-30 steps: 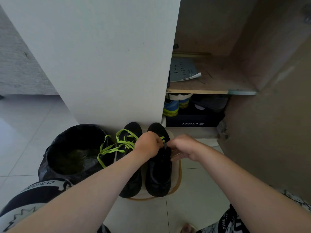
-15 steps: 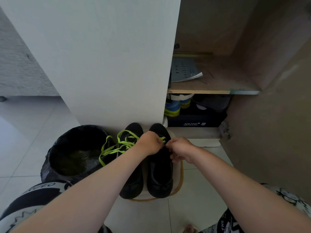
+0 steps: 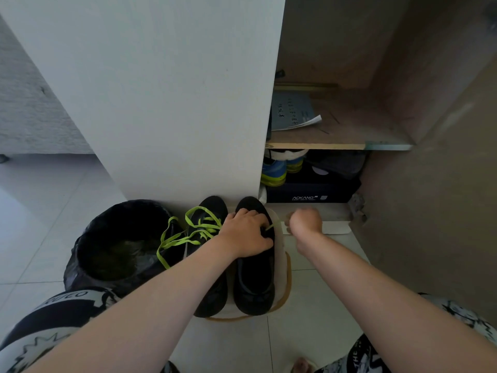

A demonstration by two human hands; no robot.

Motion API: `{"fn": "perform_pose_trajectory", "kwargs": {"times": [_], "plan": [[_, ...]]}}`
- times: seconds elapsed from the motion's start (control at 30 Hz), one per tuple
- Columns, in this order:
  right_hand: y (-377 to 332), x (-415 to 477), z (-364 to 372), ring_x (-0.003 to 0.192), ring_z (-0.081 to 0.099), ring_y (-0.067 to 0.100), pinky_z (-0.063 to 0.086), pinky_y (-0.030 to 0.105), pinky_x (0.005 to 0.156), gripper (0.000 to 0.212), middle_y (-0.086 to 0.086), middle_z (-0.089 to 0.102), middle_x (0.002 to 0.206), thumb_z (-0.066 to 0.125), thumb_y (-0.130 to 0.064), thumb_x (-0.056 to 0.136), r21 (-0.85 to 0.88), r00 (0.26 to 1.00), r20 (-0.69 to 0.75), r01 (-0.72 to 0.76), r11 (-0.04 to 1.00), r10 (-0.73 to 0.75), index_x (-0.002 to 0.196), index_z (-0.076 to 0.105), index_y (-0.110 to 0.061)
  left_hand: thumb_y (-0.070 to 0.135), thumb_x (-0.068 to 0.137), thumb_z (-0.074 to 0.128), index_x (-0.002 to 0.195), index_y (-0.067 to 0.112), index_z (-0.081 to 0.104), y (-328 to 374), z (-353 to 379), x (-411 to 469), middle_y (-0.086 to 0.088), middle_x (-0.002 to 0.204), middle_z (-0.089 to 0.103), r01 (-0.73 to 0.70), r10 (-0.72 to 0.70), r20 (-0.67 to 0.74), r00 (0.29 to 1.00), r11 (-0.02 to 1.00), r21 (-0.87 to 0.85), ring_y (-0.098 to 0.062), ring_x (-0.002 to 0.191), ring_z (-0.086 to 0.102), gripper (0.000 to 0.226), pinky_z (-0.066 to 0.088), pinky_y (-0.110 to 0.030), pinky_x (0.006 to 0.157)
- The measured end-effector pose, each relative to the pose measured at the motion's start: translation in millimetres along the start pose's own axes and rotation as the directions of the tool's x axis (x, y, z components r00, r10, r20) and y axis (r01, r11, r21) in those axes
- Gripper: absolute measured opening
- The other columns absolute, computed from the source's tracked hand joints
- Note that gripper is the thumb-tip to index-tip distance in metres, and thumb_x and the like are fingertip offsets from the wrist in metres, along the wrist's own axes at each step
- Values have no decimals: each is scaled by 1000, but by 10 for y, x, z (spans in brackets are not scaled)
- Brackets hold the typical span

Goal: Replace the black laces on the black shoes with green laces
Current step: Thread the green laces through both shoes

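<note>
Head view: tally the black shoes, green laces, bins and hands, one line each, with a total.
Black shoes: 2
Green laces: 2
Bin: 1
Hands, left and right: 2
Total: 7

Right shoe (image 3: 254,281) eyelets under left hand (image 3: 246,232); right hand (image 3: 305,220) motion-blurred, grip unclear.

Left hand (image 3: 246,232) on black shoe (image 3: 254,286)

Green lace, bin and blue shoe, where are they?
green lace (image 3: 185,239), head view, on its loose loop.
bin (image 3: 134,205), head view, on its far rim.
blue shoe (image 3: 273,169), head view, on its toe.
</note>
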State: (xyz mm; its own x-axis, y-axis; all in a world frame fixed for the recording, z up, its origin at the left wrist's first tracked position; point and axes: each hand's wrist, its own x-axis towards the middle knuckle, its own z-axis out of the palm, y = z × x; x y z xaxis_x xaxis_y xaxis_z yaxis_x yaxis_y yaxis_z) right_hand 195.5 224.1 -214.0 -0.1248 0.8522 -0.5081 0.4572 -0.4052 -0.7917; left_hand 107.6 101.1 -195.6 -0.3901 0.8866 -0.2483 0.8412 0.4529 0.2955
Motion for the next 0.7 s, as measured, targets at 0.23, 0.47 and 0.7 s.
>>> {"fn": "perform_pose_trajectory", "kwargs": {"times": [0.23,0.47,0.7], "plan": [[-165,-208,-150,70,51,19,39,28,56,21,5,54,83,34,-18,106,-297,837,445,472,830,-317,94,51,-15,55,77,61,131,38,51,-28,-56,-29,6,135,52,-30,31,13,999,999,-9,-20,130,40,58,36,-41,105],[-338,-124,-350,67,60,22,41,30,59,36,3,63,70,62,-44,86,-732,794,577,607,308,-192,64,65,-16,53,73,68,130,40,54,-126,-145,-51,4,132,54,46,-41,62,997,995,-89,-19,126,44,60,45,-38,99],[-564,27,-643,72,45,23,32,32,59,23,1,57,73,48,-20,96,210,974,-118,216,953,-195,76,58,-12,63,71,63,121,43,56,-119,-129,-8,9,129,56,24,-23,61,998,1000,-11,-20,124,45,54,34,-43,107]]}}
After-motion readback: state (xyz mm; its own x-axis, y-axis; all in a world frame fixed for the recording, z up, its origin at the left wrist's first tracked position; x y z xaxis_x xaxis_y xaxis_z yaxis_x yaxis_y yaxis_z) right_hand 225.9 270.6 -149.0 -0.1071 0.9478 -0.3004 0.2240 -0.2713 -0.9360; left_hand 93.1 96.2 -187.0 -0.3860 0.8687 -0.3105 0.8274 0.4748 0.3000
